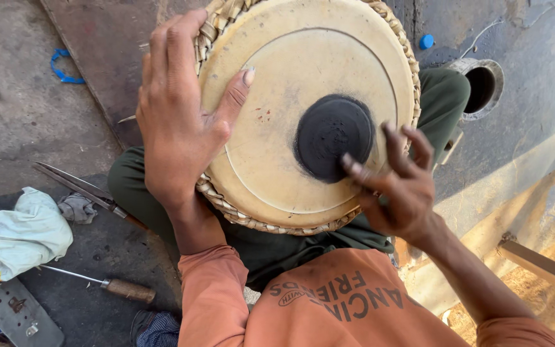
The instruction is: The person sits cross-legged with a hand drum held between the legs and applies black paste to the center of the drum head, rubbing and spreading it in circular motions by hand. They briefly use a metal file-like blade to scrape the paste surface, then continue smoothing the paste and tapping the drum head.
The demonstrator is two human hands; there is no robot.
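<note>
A round hand drum (277,128) rests on my lap, its cream skin head facing up with a black circular patch (333,137) right of the middle and a woven braided rim (226,205). My left hand (178,109) grips the drum's left rim, thumb lying on the skin. My right hand (399,183) hovers at the lower right edge of the head, fingers curled and blackened, fingertips touching the black patch's right side. It holds nothing that I can see.
On the ground at left lie a long metal blade tool (78,186), a wooden-handled awl (114,286), a pale crumpled cloth (17,234) and a blue strip (65,67). A round metal pipe opening (483,87) and a blue cap (426,42) sit at upper right.
</note>
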